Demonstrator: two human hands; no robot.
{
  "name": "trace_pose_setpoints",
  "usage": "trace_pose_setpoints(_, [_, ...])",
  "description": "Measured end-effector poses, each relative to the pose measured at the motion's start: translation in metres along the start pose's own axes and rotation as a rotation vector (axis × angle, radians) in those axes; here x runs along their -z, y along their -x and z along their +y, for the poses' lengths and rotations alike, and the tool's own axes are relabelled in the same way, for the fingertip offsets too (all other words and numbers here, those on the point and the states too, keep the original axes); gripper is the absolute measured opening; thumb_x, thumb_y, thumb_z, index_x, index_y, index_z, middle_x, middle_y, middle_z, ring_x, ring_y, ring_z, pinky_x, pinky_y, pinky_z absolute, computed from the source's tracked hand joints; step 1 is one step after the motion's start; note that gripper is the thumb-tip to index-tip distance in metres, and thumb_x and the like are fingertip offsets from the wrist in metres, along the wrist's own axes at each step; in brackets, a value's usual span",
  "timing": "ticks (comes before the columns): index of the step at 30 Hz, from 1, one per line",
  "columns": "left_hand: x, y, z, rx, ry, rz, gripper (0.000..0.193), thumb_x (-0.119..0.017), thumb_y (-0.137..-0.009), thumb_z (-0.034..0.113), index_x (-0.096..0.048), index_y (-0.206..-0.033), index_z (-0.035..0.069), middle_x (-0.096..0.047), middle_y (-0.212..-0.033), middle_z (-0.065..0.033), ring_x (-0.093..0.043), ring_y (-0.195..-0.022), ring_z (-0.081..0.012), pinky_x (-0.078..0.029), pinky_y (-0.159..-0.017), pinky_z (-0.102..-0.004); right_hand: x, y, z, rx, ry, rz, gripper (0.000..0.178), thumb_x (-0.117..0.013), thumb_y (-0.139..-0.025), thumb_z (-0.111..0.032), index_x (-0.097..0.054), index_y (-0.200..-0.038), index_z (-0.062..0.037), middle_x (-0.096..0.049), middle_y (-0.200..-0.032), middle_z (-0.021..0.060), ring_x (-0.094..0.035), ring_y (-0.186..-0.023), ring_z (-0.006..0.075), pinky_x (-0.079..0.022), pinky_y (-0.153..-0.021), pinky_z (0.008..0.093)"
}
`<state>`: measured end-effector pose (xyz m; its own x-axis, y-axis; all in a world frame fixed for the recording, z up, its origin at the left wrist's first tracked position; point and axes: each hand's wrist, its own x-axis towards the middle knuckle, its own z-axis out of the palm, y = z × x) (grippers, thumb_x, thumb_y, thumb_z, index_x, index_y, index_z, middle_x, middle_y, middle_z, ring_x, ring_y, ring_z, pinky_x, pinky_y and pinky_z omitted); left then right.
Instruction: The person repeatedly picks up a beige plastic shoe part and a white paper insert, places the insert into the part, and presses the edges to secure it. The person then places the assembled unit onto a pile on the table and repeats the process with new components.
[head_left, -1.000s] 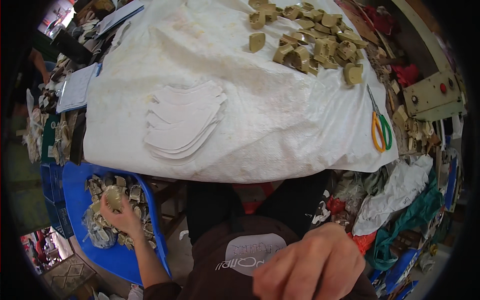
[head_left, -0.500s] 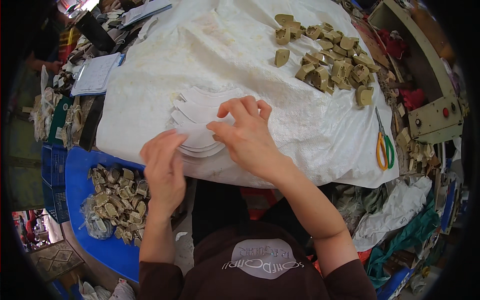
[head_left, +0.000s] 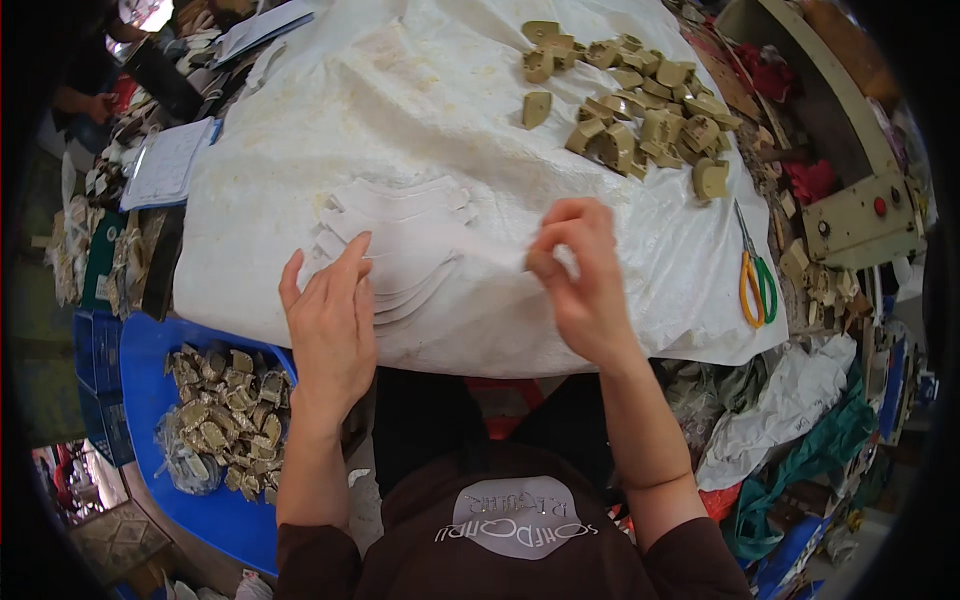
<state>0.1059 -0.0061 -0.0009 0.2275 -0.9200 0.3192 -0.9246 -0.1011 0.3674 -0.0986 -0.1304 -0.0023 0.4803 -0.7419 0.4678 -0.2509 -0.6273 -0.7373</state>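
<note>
Curved white pieces, like thin paper or fabric cut-outs, lie overlapped in a fanned stack on the white sheet. My right hand is to the right of this stack, thumb and forefinger pinched on the end of one white curved piece. That piece is smeared by motion and stretches back over the stack. At the stack's left edge is my left hand, its fingers apart and nothing visible in it; whether the fingertips touch the pieces I cannot tell.
Several olive-tan heel-shaped blocks are heaped at the far right. Scissors with orange and green handles lie near the right edge. A blue tub of similar blocks stands lower left. Another person's hand shows far left.
My right hand has moved right from over the stack, drawing a white curved piece with it. My left hand stays by the stack's left side, fingers more spread. The view has shifted slightly.
</note>
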Motion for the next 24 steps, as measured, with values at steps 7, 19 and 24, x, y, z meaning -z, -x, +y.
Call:
trace_pose_setpoints(7, [-0.020, 0.000, 0.067, -0.073, 0.817, -0.123, 0.037, -0.046, -0.095, 0.021, -0.057, -0.119, -0.004, -0.060, -0.104, -0.0178, -0.056, -0.099, -0.0239, -0.041, -0.087, -0.0343, 0.046, 0.015, -0.011, 0.148, -0.035, -0.181, 0.018, -0.062, -0.070, 0.006, -0.054, -0.080, -0.0070, -0.048, -0.099, 0.0094, -0.043, -0.096, 0.0293, -0.037, -0.085, 0.0349])
trace_pose_setpoints(19, [-0.080, -0.022, 0.108, 0.050, 1.237, -0.227, 0.035, -0.039, -0.100, 0.023, -0.057, -0.118, -0.001, -0.064, -0.109, -0.0132, -0.055, -0.113, -0.0230, -0.036, -0.101, -0.0363, 0.079, -0.059, 0.100, 0.432, 1.018, -0.067, 0.022, -0.062, -0.072, -0.010, -0.067, -0.090, -0.0215, -0.048, -0.124, -0.0011, -0.040, -0.119, 0.0244, -0.031, -0.098, 0.0401])
trace_pose_setpoints(24, [-0.094, -0.020, 0.099, -0.229, 0.827, -0.186, 0.028, -0.049, -0.095, 0.017, -0.061, -0.119, 0.013, -0.062, -0.116, -0.0113, -0.052, -0.119, -0.0329, -0.032, -0.104, -0.0442, 0.082, -0.066, 0.127, 0.410, 0.922, -0.030, 0.022, -0.062, -0.073, -0.013, -0.068, -0.092, -0.0229, -0.046, -0.126, -0.0004, -0.036, -0.121, 0.0257, -0.031, -0.097, 0.0402])
